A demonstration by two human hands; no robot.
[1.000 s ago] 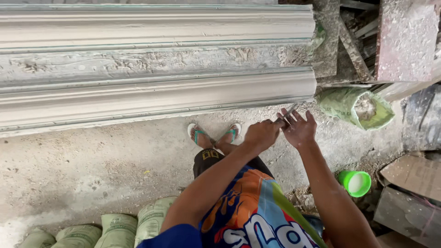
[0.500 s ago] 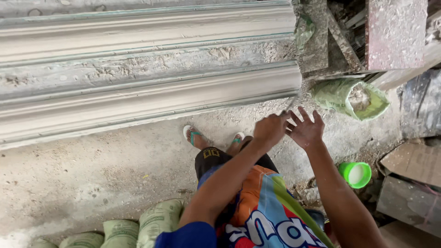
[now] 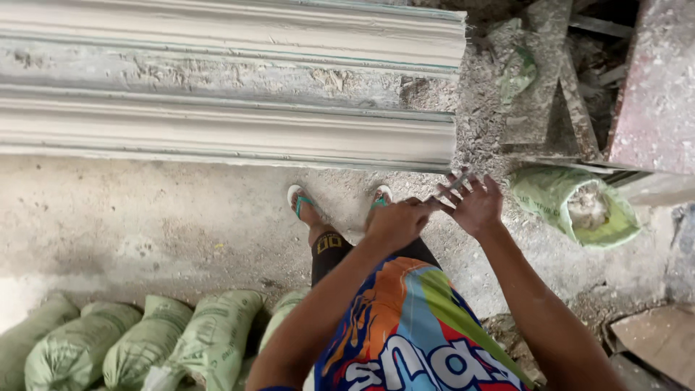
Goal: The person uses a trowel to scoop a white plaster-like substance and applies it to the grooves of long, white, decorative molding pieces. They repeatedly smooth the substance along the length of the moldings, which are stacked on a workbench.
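Observation:
I stand on a dusty concrete floor and look down at my feet in green flip-flops. My hands meet in front of my waist. My left hand is curled, its fingertips pressed against the palm of my right hand. My right hand is held flat with the fingers spread; the fingertips look whitish with dust. I cannot make out any object between the hands. Just beyond my feet lie two long white moulded cornice lengths, side by side, both ending near my right hand.
Several filled green sacks lie in a row at the lower left. At the right an open green sack holds pale powder. Rubble and boards, a reddish slab and cardboard crowd the right side.
The view has shifted, so the cornices' ends sit further right and a small green bucket has left the frame. My hands stay together; my right fingers have spread wider.

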